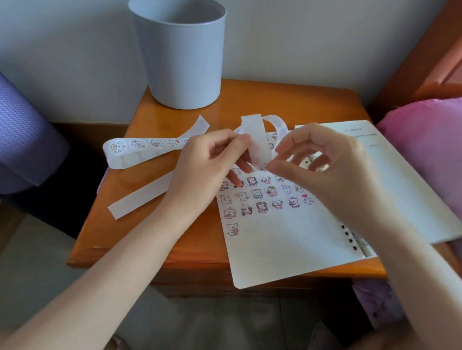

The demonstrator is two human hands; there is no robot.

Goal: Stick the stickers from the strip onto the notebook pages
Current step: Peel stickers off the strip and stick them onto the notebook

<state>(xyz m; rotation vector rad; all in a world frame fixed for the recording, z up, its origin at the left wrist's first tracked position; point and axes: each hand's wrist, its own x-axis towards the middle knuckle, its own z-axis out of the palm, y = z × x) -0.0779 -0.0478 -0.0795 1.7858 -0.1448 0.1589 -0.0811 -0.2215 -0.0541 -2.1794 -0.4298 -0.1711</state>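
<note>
L hand: fingers curled, thumb + fingertips pinching the strip just above the notebook; I see the strip standing up in a loop over the knuckles.
R hand: fingers curled, thumb + forefinger tips pinched together at the strip's lower end. Can't tell if they've got a sticker or just the backing.
Strip: held betw. both hands over the top of the L page. Its long part trails off to the L on the counter, folded back on itself, a few printed figures on it.
Notebook: ring-bound, lying open on the R-front part of the counter, L page hanging over the front edge.
Stickers: small cartoon figures in rows on the upper L page, one alone below the rows.
Loose piece: blank white length of paper, flat on the counter, partly under my view of the L wrist.
Bin: grey, upright at the back of the counter by the wall.
Sides: purple mat far L, pink bedding far R.
</note>
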